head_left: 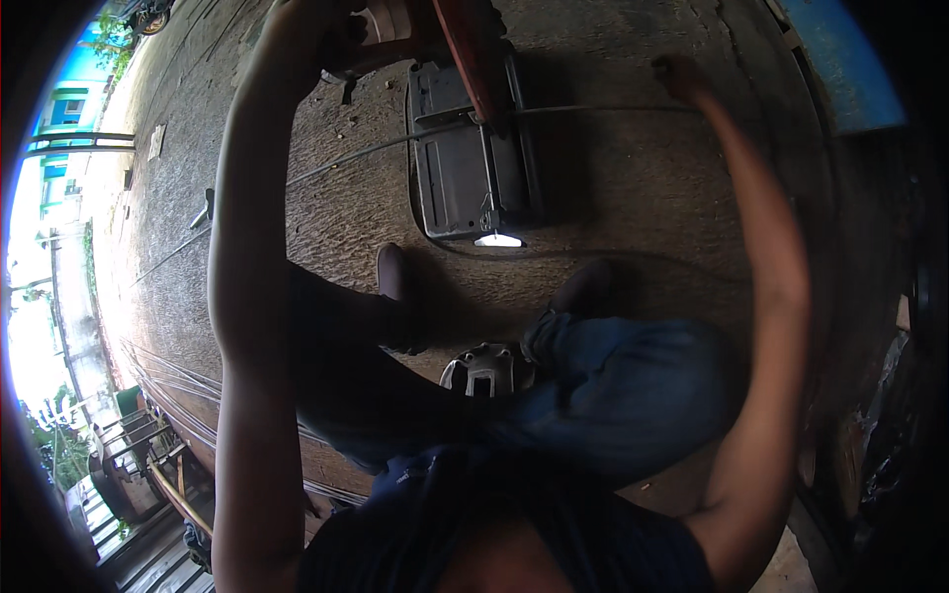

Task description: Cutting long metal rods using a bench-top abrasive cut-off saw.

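In front of me on the ground sits a cut-off saw with a black base [450, 183] and a red arm [467, 59] slanting up out of view. A long thin metal rod [366, 151] lies across the base and reaches out to both sides. My left hand [314, 44] is at the upper edge beside the saw's red body [388, 30]; dark shade hides its fingers. Off to the right of the saw, my right hand [678, 79] has its fingers curled closed near the rod's right part. What it holds, if anything, is not visible.
My feet in dark shoes [392, 272] stand just short of the saw. Between my legs is a dark rounded object [484, 371] with a pale rectangular part. A dark cable [465, 254] curves past the base. Several thin rods [173, 381] lie at left; a blue panel [850, 69] stands far right.
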Action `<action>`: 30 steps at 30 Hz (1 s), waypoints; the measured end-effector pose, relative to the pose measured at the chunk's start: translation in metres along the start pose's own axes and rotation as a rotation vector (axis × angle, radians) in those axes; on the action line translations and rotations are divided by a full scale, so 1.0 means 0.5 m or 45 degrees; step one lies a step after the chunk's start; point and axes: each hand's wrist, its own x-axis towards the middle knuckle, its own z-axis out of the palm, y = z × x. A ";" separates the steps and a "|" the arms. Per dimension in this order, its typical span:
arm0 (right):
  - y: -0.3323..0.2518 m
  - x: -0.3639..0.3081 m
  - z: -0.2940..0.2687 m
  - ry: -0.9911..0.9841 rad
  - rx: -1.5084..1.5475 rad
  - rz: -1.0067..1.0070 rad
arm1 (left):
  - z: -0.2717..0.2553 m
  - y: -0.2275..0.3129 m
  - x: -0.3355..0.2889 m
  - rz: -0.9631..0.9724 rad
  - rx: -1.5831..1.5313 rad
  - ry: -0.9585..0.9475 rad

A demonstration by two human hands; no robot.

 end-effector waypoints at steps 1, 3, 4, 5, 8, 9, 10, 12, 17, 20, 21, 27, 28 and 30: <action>0.085 -0.020 0.073 0.009 -0.130 -0.038 | 0.014 -0.024 0.020 0.165 0.052 -0.104; 0.127 -0.047 0.201 0.253 -0.102 -0.164 | 0.035 -0.019 0.008 0.131 0.162 -0.033; 0.086 -0.033 0.236 0.260 -0.064 -0.207 | 0.023 0.003 -0.020 0.100 0.294 0.086; 0.045 -0.028 0.263 0.318 -0.088 -0.293 | 0.018 0.014 -0.030 0.075 0.413 0.193; 0.067 -0.055 0.322 0.352 -0.133 -0.332 | 0.059 -0.012 0.024 0.070 0.422 0.142; 0.060 -0.044 0.335 0.368 -0.118 -0.372 | 0.062 -0.007 0.030 0.074 0.444 0.151; 0.058 -0.031 0.341 0.372 -0.105 -0.378 | 0.066 -0.005 0.037 0.077 0.463 0.158; 0.049 -0.016 0.347 0.235 0.012 -0.334 | 0.067 -0.013 0.039 0.065 0.496 0.172; 0.087 -0.028 0.305 0.249 0.010 -0.364 | 0.065 -0.029 0.039 0.060 0.545 0.182; 0.099 -0.031 0.266 0.371 -0.020 -0.419 | 0.056 -0.038 0.023 0.048 0.574 0.201; 0.099 -0.034 0.252 0.492 -0.112 -0.566 | 0.053 -0.039 0.018 0.047 0.582 0.206; 0.065 -0.041 0.207 0.454 0.034 -0.511 | 0.054 -0.025 0.001 0.081 0.614 0.216; 0.059 -0.039 0.213 0.457 0.037 -0.511 | 0.053 -0.022 -0.002 0.086 0.623 0.218; 0.043 -0.036 0.224 0.429 0.031 -0.523 | 0.053 -0.016 -0.007 0.098 0.639 0.222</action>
